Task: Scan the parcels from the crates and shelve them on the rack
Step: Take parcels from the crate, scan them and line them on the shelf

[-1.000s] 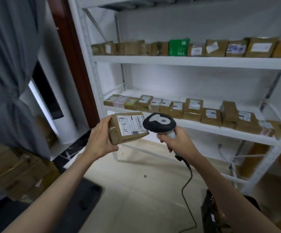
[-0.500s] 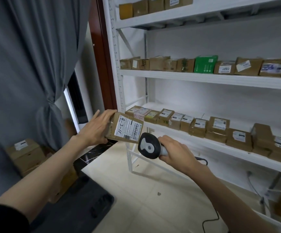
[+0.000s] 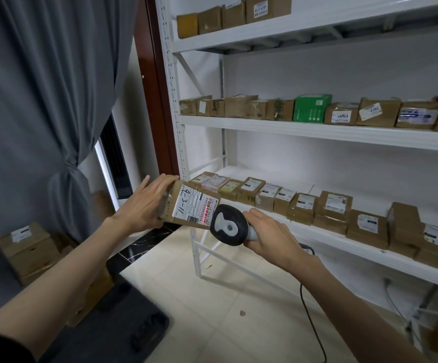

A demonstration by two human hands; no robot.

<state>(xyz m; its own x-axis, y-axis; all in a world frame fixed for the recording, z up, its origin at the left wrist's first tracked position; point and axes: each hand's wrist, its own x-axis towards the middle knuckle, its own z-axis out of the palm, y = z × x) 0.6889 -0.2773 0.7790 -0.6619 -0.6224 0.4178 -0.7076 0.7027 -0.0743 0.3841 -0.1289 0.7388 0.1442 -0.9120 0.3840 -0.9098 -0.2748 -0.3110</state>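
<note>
Scanner (image 3: pixel 229 228) light has now landed red on the label: your right hand (image 3: pixel 270 237) grips it, your left hand (image 3: pixel 144 205) holds the parcel (image 3: pixel 190 205) off the rack's (image 3: pixel 317 129) left end, so shelve next.

I hold one parcel (image 3: pixel 186 205) and one scanner (image 3: pixel 229 227). One green box (image 3: pixel 312 108) sits on the rack (image 3: pixel 317 131). Three shelves show, and one curtain (image 3: pixel 42 100).
</note>
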